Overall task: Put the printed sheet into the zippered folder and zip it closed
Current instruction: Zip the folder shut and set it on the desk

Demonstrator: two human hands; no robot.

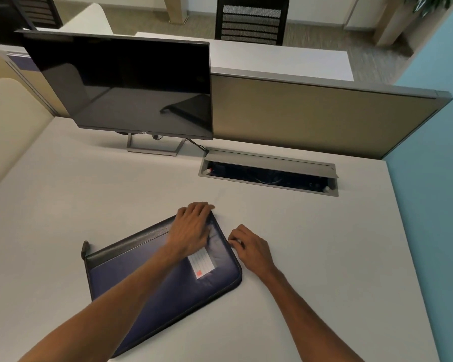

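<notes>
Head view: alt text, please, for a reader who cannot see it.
A person's left hand presses flat on a dark blue zippered folder lying on a grey desk, while the right hand pinches at the folder's right edge. A switched-off monitor stands behind; no printed sheet is visible.

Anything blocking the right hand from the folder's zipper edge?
Nothing visible: the right hand sits at the folder's right edge; the left hand presses its top, away from that edge.
</notes>
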